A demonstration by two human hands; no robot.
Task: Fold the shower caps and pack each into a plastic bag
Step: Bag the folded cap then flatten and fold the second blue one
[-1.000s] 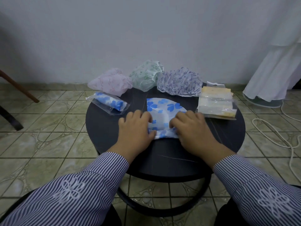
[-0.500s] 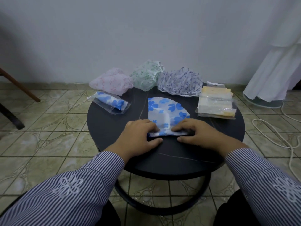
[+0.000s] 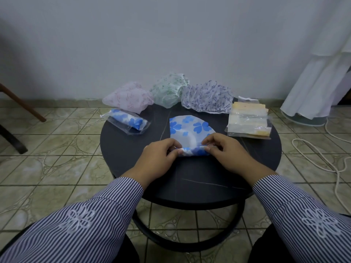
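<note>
Shower cap (image 3: 190,128): blue-flowered, lying flat mid-surface, its near edge rolled up, likely so it narrows enough for a bag.
Left hand (image 3: 157,158): grip pinched on the roll's left end, keeping it tight.
Right hand (image 3: 226,154): grip pinched on the right end, so the roll stays even.
Packed cap (image 3: 129,121): already bagged, set aside to the left.
Loose caps (image 3: 207,96): three at the far edge, waiting.
Bag stack (image 3: 248,120): right side, within reach.
Surface (image 3: 190,186): round, dark.
</note>
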